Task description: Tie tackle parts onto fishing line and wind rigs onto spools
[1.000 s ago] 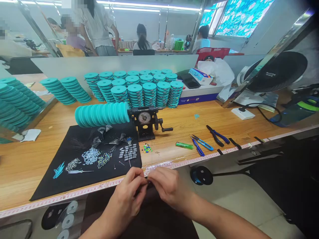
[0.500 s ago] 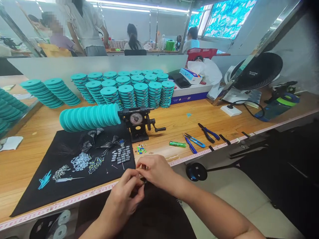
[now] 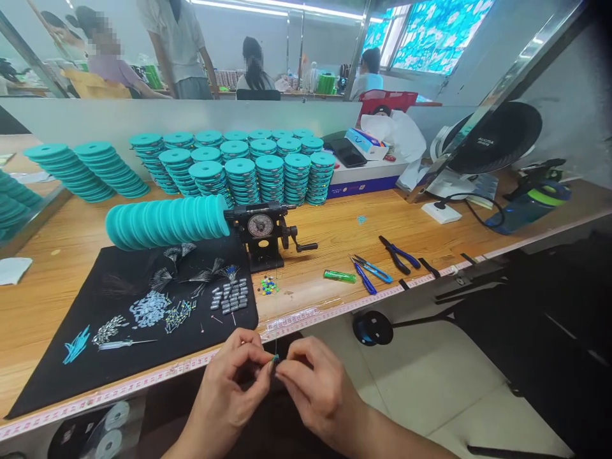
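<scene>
My left hand [image 3: 234, 389] is closed in a pinch, with a thin fishing line [image 3: 276, 319] rising from its fingertips over the table edge. A tiny green-blue piece [image 3: 275, 359] shows at the pinch; its kind is too small to tell. Close beside it, my right hand [image 3: 320, 386] also pinches, its fingertips nearly touching the left ones at the line's lower end. Beyond the hands stands a black hand-crank winder [image 3: 262, 236] with a row of teal foam spools [image 3: 167, 222] on its shaft. Small coloured beads [image 3: 268, 285] lie in front of it.
A black mat [image 3: 119, 363] bears grey sinkers [image 3: 230, 296], small pale pieces [image 3: 149, 309], metal swivels [image 3: 109, 329] and a screwdriver [image 3: 127, 344]. Pliers [image 3: 399, 255], blue snips [image 3: 375, 269] and a green tube [image 3: 339, 276] lie right. Stacked spools [image 3: 241, 182] line the back; people sit beyond.
My right hand has moved down and right, from over the table edge to beside the left fingertips. The line now shows upright above the hands. The view has shifted slightly.
</scene>
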Demonstrator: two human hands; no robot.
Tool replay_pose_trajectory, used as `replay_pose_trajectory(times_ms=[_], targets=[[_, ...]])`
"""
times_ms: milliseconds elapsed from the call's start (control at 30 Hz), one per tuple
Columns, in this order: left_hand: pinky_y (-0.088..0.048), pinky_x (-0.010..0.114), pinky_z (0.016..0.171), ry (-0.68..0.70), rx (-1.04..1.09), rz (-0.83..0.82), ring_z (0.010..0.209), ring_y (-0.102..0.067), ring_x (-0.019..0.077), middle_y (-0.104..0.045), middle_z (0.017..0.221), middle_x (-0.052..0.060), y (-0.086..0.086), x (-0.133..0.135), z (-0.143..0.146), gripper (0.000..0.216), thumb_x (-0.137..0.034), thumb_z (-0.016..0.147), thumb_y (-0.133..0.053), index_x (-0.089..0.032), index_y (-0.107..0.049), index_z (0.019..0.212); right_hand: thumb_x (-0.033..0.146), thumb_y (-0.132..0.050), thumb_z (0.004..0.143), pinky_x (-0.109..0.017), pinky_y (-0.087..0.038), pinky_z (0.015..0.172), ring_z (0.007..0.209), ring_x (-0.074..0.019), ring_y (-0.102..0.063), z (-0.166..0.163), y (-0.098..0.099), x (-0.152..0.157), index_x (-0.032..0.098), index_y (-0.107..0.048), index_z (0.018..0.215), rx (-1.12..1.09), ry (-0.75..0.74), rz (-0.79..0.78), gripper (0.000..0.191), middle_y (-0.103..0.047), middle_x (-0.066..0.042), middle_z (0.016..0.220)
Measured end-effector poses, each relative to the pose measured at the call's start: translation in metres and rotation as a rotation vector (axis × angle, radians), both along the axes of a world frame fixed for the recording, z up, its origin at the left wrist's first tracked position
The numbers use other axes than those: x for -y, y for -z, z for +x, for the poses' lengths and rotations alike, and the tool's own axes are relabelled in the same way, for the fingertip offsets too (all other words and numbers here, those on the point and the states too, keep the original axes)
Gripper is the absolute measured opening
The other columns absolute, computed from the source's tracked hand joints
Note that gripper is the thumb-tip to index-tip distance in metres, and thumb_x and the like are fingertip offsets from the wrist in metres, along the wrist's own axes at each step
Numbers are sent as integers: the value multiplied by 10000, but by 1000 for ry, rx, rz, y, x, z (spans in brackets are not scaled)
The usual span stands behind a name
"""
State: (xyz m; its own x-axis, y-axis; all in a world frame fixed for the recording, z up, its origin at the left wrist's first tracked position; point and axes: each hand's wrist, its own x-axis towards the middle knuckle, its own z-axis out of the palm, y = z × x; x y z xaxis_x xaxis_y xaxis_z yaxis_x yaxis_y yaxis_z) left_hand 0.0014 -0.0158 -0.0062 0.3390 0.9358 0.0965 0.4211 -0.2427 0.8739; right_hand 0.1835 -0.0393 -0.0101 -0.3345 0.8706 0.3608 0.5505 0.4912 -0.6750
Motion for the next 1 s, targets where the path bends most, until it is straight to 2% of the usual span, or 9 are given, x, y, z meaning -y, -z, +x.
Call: replay_pose_trajectory(times_ms=[100, 233, 433, 533, 633, 767, 833, 900, 1000], targets=[[-530, 231, 646, 41, -144, 251, 749, -607, 132, -537, 888, 18, 0, -4, -3, 142, -77, 852, -544, -195, -607, 806, 121, -439, 951, -304, -458, 737, 814, -192, -595, 0, -3, -21, 164, -641, 926, 80, -96, 94, 208, -667, -96, 928], [-572, 276, 731, 137, -336, 613, 810, -639, 167, -603, 884, 50, 7, -12, -11, 213, -60, 926, -432, -171, -612, 945, 200, -515, 961, -234, -437, 659, 716, -149, -615, -6, -3, -57, 182, -637, 916, 42, -138, -110, 131, -675, -25, 791], [-586, 331, 788, 237, -413, 793, 897, -661, 215, -657, 983, 115, 27, -15, -23, 264, -47, 921, -496, -114, -568, 1166, 219, -589, 915, -159, -374, 499, 488, -80, -563, -9, -13, -95, 179, -648, 854, 115, -309, -433, 94, -618, 54, 574], [-596, 325, 804, 200, -339, 710, 909, -673, 206, -661, 987, 87, 29, -12, -17, 265, -54, 911, -491, -167, -576, 1135, 178, -657, 836, -182, -355, 505, 496, -97, -553, -8, -17, -102, 171, -664, 770, 192, -331, -414, 67, -613, 47, 550], [-599, 276, 703, 112, -281, 557, 792, -669, 163, -615, 935, 58, 21, -7, -4, 200, -42, 885, -465, -191, -579, 954, 149, -673, 794, -233, -381, 590, 613, -151, -588, -8, -21, -96, 168, -668, 734, 243, -282, -363, 63, -640, 4, 620], [-511, 204, 512, -43, -105, 158, 578, -563, 90, -524, 859, 11, 7, -2, 5, 155, -74, 826, -511, -197, -527, 733, 186, -622, 870, -278, -425, 756, 877, -196, -605, -5, -27, -65, 170, -642, 900, 117, -46, -168, 39, -674, -73, 925], [-496, 202, 519, -66, 6, -5, 611, -561, 104, -514, 844, 7, 4, -1, 4, 142, -136, 834, -533, -197, -542, 705, 224, -581, 911, -261, -432, 729, 807, -169, -597, -4, -26, -45, 176, -622, 861, -37, 106, -143, 81, -656, -48, 856], [-509, 207, 560, -68, 100, -107, 688, -581, 127, -518, 853, 14, 3, -1, 1, 132, -194, 853, -550, -198, -566, 722, 278, -587, 912, -239, -422, 617, 643, -134, -560, -4, -21, -25, 185, -619, 780, -149, 187, -267, 165, -623, -5, 721], [-527, 216, 617, -71, 172, -149, 760, -591, 145, -520, 869, 18, 5, 0, -2, 114, -234, 854, -590, -202, -587, 745, 321, -684, 843, -212, -416, 507, 537, -116, -558, -8, -6, -4, 195, -657, 861, -275, 158, -590, 130, -622, 28, 645]])
